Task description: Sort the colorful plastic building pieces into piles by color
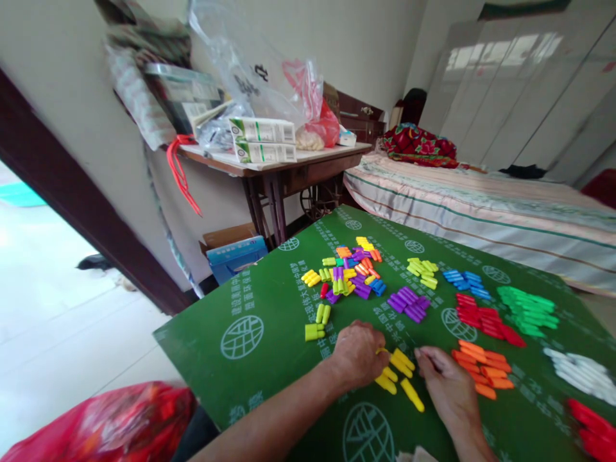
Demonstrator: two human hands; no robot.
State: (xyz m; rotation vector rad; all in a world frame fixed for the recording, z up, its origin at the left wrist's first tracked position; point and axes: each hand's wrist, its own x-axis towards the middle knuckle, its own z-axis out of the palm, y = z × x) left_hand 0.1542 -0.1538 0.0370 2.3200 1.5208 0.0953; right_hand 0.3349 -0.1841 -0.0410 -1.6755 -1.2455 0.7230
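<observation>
On a green board (269,301) lie small coloured plastic pieces. My left hand (356,353) rests curled on the board at the near edge, fingers closed beside a small group of yellow pieces (399,375). My right hand (445,382) lies just right of them, fingertips pinched near one yellow piece. A mixed pile (349,269) sits farther back. Sorted groups lie to the right: purple (409,303), lime (422,269), blue (466,280), red (484,317), green (527,311), orange (481,369), white (582,375).
A wooden table (283,170) with boxes and plastic bags stands behind the board. To the right is a bed (481,205) with a striped cover. A blue box (235,256) sits on the floor under the table. A red bag (106,420) lies at lower left.
</observation>
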